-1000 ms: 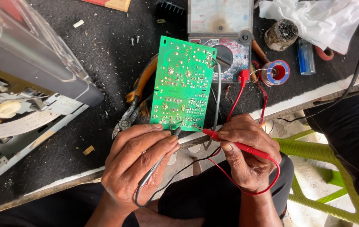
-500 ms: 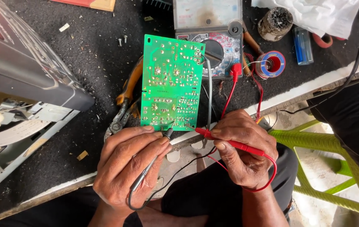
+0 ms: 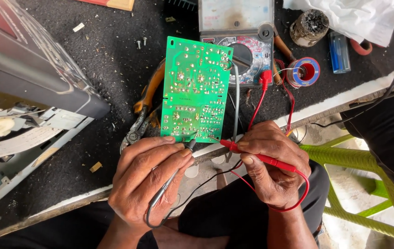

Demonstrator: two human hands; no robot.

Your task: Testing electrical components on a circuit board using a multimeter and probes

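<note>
Green circuit board (image 3: 197,90) lies solder-side up on dark surface (image 3: 91,69). Left hand (image 3: 148,182) fingers pinch black probe (image 3: 178,161); right hand (image 3: 273,166) fingers grip red probe (image 3: 252,154), both tips at board's lower edge.

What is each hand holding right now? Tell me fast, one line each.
Left hand: closed on the black probe, tip at the green circuit board.
Right hand: closed on the red probe, tip at the board's lower edge.

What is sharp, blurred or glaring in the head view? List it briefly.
Head view: even daylight, soft shadows; the green printed circuit board with silvery solder points is sharp, as are the left hand and right hand; the white crumpled plastic bag is bright, nearly washed out; straight edges bow slightly toward the frame's borders.
</note>
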